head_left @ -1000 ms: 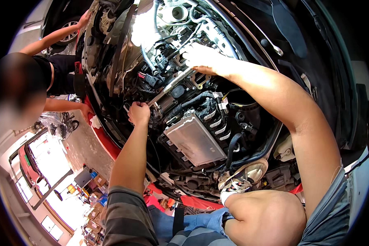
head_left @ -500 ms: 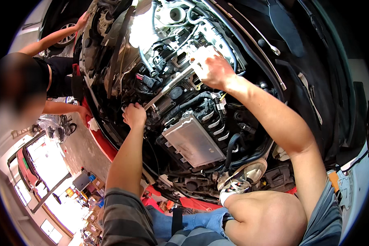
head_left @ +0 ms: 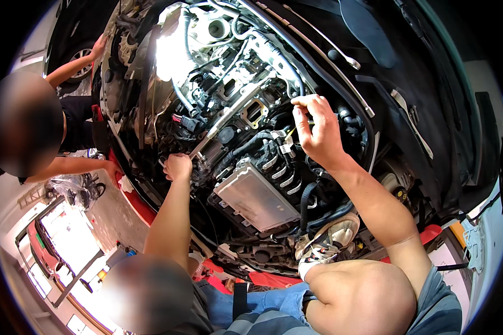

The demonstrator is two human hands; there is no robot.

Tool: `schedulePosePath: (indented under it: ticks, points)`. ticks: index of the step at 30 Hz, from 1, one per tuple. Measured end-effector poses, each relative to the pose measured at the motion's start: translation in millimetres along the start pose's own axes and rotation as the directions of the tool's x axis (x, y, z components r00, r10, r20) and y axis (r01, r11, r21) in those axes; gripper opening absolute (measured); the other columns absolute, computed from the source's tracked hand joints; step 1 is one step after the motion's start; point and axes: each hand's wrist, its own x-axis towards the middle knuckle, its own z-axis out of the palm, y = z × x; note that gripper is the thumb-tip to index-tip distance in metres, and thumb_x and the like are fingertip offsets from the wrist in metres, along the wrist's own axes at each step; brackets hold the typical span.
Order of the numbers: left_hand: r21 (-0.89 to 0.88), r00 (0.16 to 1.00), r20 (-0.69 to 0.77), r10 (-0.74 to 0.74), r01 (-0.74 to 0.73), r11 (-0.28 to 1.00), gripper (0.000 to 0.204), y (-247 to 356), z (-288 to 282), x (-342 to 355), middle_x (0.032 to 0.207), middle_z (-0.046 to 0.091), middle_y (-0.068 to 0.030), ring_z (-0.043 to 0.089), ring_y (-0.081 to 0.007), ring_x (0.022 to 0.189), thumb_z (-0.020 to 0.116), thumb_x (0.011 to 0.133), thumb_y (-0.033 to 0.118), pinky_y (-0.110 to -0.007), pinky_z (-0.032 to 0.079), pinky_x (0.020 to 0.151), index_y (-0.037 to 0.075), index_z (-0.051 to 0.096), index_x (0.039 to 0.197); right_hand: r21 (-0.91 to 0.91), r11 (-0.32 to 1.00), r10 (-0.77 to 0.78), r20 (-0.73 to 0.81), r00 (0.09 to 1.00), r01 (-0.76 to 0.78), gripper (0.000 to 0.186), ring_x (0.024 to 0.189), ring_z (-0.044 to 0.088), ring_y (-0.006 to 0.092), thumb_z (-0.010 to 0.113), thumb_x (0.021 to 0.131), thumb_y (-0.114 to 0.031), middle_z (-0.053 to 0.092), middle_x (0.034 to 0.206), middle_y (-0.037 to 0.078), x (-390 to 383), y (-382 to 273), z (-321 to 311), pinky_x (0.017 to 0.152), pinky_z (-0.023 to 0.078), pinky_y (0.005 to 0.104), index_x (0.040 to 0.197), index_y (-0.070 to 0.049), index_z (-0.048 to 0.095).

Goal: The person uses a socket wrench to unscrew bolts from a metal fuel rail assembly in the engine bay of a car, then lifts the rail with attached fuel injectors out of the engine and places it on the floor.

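In the head view my left hand is closed at the lower left end of a long silver metal rail lying diagonally across the engine; what its fingers grip is too small to make out. My right hand is raised right of the rail, fingers loosely curled and apart with nothing visible in them. Beside the rail are a rectangular port with a pale gasket, a connector with coloured wires and black hoses. Below lies a flat silver module. A bright light washes out part of the upper engine.
Another person leans at the left, hands on the car's edge over red covers. My shoe rests on the front of the engine bay. Metal tools lie along the right. A workshop with a red car shows lower left.
My right hand has left the upper part of the rail and moved right and down, its fingers loosening. My left hand stays at the rail's lower end, shifting slightly down in the picture.
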Motion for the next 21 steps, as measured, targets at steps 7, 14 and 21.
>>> schedulePosePath:
  ticks: [7, 14, 21]
  points:
    - [0.148, 0.999, 0.041, 0.027, -0.033, 0.988, 0.047, 3.3, -11.2, 1.1, 0.124, 0.055, -0.0154, 0.046, -0.0368, 0.12, 0.045, 0.09, 0.043, -0.049, 0.033, 0.099, 0.007, 0.064, 0.111, -0.025, 0.996, -0.084, -0.065, 0.994, 0.082, 0.012, 0.077, 0.057, 0.0289, 0.058, 0.081, 0.003, 0.061, 0.085, 0.012, -4.4, 8.7, 2.7, 0.071, 0.046, 0.0353, 0.091, -0.001, 0.059]
    - [0.161, 0.979, 0.059, 0.196, -0.203, 0.966, 0.035, -9.0, -10.0, 0.9, 0.118, 0.057, -0.0152, 0.047, -0.0386, 0.116, 0.046, 0.09, 0.036, -0.05, 0.038, 0.096, 0.009, 0.064, 0.104, -0.026, 0.997, -0.069, -0.068, 0.995, 0.068, 0.013, 0.079, 0.057, 0.0288, 0.06, 0.078, 0.001, 0.061, 0.084, 0.012, -4.5, 6.7, 3.9, 0.073, 0.047, 0.0356, 0.091, -0.001, 0.06]
    - [0.288, 0.764, 0.09, 0.639, -0.634, 0.718, 0.03, -19.3, -21.6, 7.6, 0.103, 0.059, -0.0216, 0.054, -0.0412, 0.099, 0.047, 0.09, 0.025, -0.048, 0.044, 0.085, -0.001, 0.056, 0.1, -0.026, 0.998, -0.056, -0.056, 0.997, 0.055, 0.015, 0.081, 0.057, 0.0294, 0.06, 0.077, 0.0, 0.06, 0.084, 0.013, -4.8, 9.0, 3.2, 0.075, 0.046, 0.0373, 0.092, -0.001, 0.06]
